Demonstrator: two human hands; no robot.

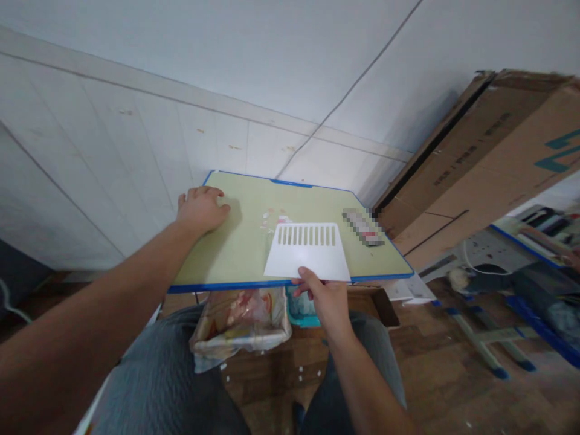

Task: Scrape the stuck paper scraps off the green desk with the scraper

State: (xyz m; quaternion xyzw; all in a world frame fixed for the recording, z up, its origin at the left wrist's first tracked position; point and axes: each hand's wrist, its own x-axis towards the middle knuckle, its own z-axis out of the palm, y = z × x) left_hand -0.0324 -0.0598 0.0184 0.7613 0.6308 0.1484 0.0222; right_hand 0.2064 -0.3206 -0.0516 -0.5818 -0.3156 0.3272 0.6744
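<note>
A small pale-yellow desk top [240,248] with a blue edge stands in front of me. On its near half lies a flat white panel [299,254] with a row of long slots along the far side. My right hand [328,302] pinches the panel's near edge, thumb on top and fingers below, at the desk's front edge. My left hand [202,208] is at the desk's left side, fingers apart and a little bent, holding nothing. Small white and reddish scraps [281,219] lie just beyond the panel. To the right is a blurred-out, oblong object [363,228].
A lined bin [244,345] holding plastic and a teal container [303,311] are below the front edge. A large cardboard box [471,145] leans at the right. The white wall [226,130] stands behind the desk. White bits are scattered over the wooden floor [276,386].
</note>
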